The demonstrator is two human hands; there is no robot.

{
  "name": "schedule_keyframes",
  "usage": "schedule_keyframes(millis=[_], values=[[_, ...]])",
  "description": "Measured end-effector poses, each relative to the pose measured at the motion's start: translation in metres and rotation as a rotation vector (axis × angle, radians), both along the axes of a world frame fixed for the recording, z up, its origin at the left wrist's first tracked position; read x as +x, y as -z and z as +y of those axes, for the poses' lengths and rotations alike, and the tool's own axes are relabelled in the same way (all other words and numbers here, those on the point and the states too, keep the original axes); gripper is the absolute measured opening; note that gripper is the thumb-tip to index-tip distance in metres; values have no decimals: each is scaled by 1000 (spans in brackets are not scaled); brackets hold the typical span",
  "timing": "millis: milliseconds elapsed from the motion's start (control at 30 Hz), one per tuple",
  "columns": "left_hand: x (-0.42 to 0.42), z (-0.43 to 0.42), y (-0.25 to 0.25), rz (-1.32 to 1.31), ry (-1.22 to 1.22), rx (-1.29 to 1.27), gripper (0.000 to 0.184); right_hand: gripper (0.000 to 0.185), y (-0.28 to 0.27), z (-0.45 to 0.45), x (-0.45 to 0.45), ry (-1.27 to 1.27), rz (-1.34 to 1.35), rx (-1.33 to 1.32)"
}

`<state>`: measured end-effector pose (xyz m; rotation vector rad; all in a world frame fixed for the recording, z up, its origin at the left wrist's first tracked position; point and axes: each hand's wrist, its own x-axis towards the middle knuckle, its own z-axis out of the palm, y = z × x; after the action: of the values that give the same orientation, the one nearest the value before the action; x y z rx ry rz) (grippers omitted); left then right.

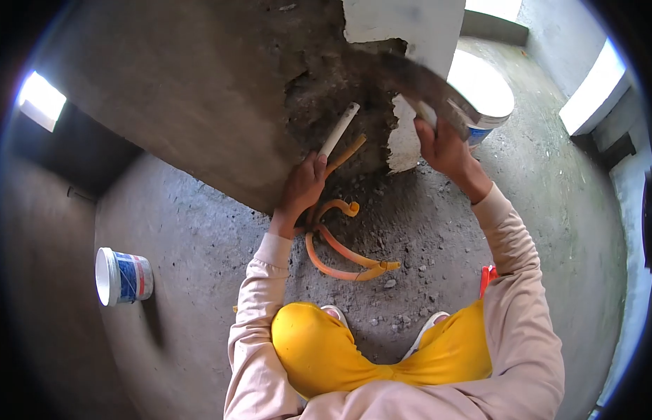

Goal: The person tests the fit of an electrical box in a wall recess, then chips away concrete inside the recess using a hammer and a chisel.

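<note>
- A straight, off-white rod or narrow pipe [342,126] juts up from the left hand [304,183], its far end in front of a rough, broken-out patch of brown-grey wall [319,94]; whether it touches there, I cannot tell.
- A dark, curved tool [432,85], smeared by blur, crosses the patch's upper right side; its exact form is unclear.
- Several bendy orange-yellow tubes [333,271] gather below the left hand: one points up beside the rod, one curls to a rounded end, and two sweep low and meet near their tips.
- Smooth grey plaster [200,91] borders the patch on the left; flat white facing [424,28] with a jagged edge borders it on the right.
- Crumbled grey rubble [438,231] litters the rough floor under the tubes.
- The left hand is closed around the rod's lower part, the thumb lying along it.
- The right hand [446,150] is curled in a grip at the tool's near end, beside a white round tub [483,80] standing behind.
</note>
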<state>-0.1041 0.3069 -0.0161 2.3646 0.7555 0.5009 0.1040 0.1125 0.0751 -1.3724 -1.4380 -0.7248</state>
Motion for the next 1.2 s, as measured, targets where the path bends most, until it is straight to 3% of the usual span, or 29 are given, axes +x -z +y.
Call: schedule_keyframes(millis=[67,100,267,367,433,533,600,733,933,1200], values=[[-2,-1,-5,2,63,-62,37,29,27,5,9,44,147,-460],[-2,-2,-7,-4,65,-61,37,33,29,9,6,267,163,-779],[2,10,3,36,93,-9,41,34,7,3,10,292,218,-745],[2,8,-20,154,70,-219,43,25,-21,-3,-17,78,241,-349],[3,15,-13,122,80,-131,44,24,-9,4,-12,30,151,-256],[2,18,5,43,85,-76,45,25,29,13,4,78,166,-458],[-7,17,28,4,80,-98,45,31,43,22,13,312,296,-797],[-19,19,59,-90,-119,-54,43,35,22,3,16,312,241,-726],[-7,-1,20,-102,-181,36,37,33,5,-3,4,221,222,-583],[2,-5,27,-70,-203,292,33,31,-13,-6,-13,208,236,-550]])
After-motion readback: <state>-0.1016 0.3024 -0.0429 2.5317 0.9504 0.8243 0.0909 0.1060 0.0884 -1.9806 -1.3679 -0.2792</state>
